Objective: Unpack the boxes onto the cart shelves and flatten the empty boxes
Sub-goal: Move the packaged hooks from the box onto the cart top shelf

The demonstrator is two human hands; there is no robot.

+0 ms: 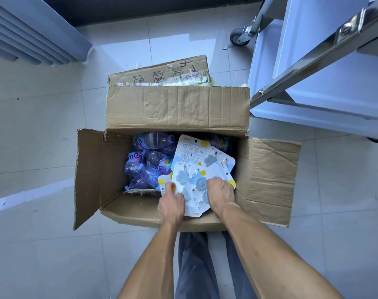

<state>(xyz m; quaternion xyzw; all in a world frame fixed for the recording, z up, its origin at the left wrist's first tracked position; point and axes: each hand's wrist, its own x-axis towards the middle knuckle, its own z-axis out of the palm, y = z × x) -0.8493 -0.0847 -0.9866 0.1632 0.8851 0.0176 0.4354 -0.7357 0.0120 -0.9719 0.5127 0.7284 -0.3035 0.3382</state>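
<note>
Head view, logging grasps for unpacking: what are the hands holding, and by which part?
Both hands hold the white-and-blue blister-card hook packs inside the open brown cardboard box: left hand at the lower-left edge, right hand gripping the right side.

Bright, cool, bluish daylight fills the scene, seemingly from the far side. The glossy floor (43, 130) throws back pale glare, strongest in a patch beyond the box (183, 108) and a bright band at the left edge. Shadows are soft and faint; the box's inside is the darkest part, dimming the bottles (145, 160) there. The cart (313, 67) frame shows sharp metallic highlights. Wide-angle distortion bends straight lines near the edges and stretches the forearms. The centre is sharp; corners look slightly smeared
</note>
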